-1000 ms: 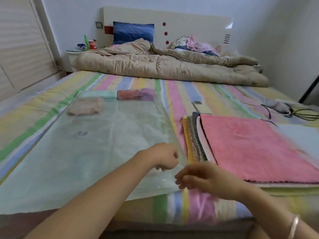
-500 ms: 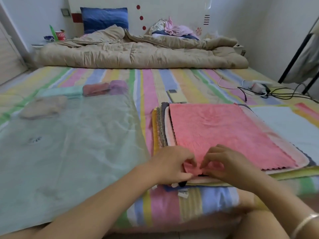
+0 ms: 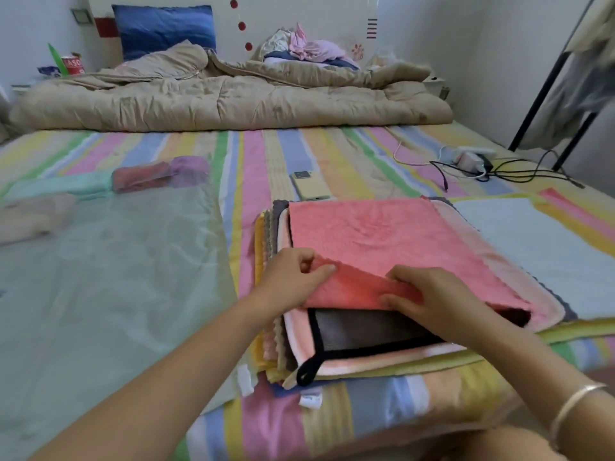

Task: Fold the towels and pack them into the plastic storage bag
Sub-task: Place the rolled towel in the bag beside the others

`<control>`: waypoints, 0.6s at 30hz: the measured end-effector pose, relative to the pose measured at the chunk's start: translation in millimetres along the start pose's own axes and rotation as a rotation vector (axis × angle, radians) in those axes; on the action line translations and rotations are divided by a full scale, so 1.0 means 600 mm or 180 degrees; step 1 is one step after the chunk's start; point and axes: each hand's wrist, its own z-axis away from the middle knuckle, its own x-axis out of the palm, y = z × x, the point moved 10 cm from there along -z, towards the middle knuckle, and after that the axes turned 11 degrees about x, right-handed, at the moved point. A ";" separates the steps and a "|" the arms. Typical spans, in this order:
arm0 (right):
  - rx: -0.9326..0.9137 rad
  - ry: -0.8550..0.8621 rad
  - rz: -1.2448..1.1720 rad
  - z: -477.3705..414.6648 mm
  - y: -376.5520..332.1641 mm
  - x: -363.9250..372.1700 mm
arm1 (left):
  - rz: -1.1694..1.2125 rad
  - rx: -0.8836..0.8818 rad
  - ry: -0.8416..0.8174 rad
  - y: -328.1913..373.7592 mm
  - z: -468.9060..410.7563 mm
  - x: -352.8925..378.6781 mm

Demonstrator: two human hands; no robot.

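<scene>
So, the near edge of the top pink towel point(image 3: 382, 241) is pinched by both the left hand point(image 3: 293, 277) and the right hand point(image 3: 422, 297) and held up off the stack point(image 3: 366, 361), just right of the plastic storage bag point(image 3: 116, 294). Folding looks barely started. Next, the edge probably needs to be carried to the far side, corners matched.

Location: home bedroom | Evidence: bed point(image 3: 299, 154) with striped sheet; beige quilt point(image 3: 233, 101); blue pillow point(image 3: 164, 28); headboard point(image 3: 299, 15)
</scene>
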 end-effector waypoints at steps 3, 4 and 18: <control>0.0324 0.0191 0.0203 -0.030 0.074 -0.039 | -0.0228 -0.0180 0.0372 -0.020 -0.036 -0.018; 0.0431 0.0277 0.0215 -0.043 0.098 -0.055 | -0.0288 -0.0207 0.0475 -0.025 -0.048 -0.023; 0.1201 0.0805 -0.0579 -0.251 0.263 -0.101 | -0.1053 -0.0329 0.1087 -0.096 -0.176 -0.074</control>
